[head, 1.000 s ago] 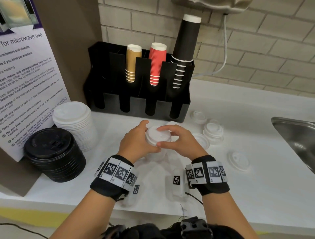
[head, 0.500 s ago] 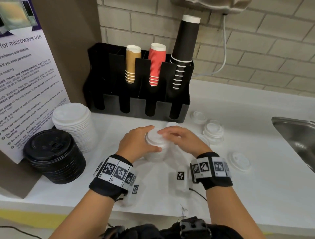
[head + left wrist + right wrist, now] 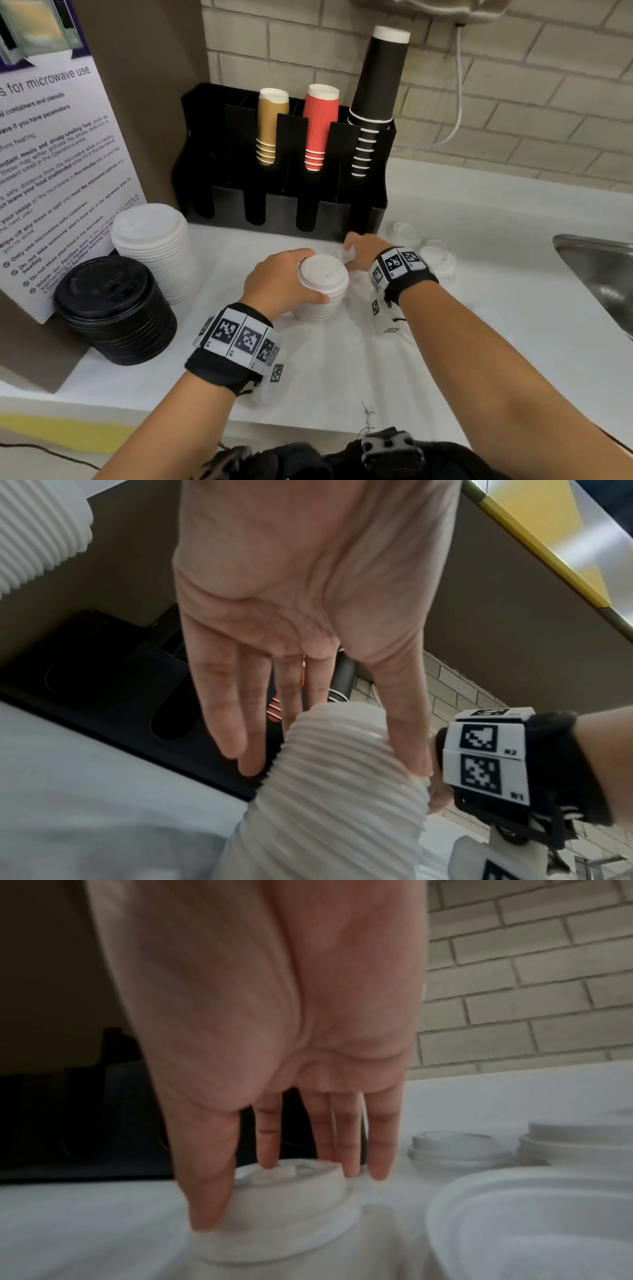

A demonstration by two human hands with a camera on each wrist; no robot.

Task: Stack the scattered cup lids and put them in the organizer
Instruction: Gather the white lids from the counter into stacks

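Note:
My left hand point(image 3: 284, 284) grips a ribbed stack of small white lids point(image 3: 322, 287) on the white counter; in the left wrist view its thumb and fingers point(image 3: 250, 767) clasp the stack point(image 3: 335, 804) from both sides. My right hand point(image 3: 363, 250) reaches past the stack to a single white lid point(image 3: 346, 255) lying in front of the black organizer point(image 3: 287, 212). In the right wrist view the thumb and fingertips point(image 3: 349, 1169) sit on opposite sides of that lid point(image 3: 291, 1218), which rests on the counter. More loose lids point(image 3: 406, 233) and a short pile point(image 3: 436, 262) lie to the right.
The organizer holds tan, red and black cup stacks point(image 3: 322, 126) in its upper slots. A tall stack of large white lids point(image 3: 154, 246) and a stack of black lids point(image 3: 113, 308) stand at the left by a sign. A steel sink point(image 3: 603, 274) is at the right.
My right hand left the top of the stack and moved back and right to the single lid by the organizer. My left hand kept its hold on the stack.

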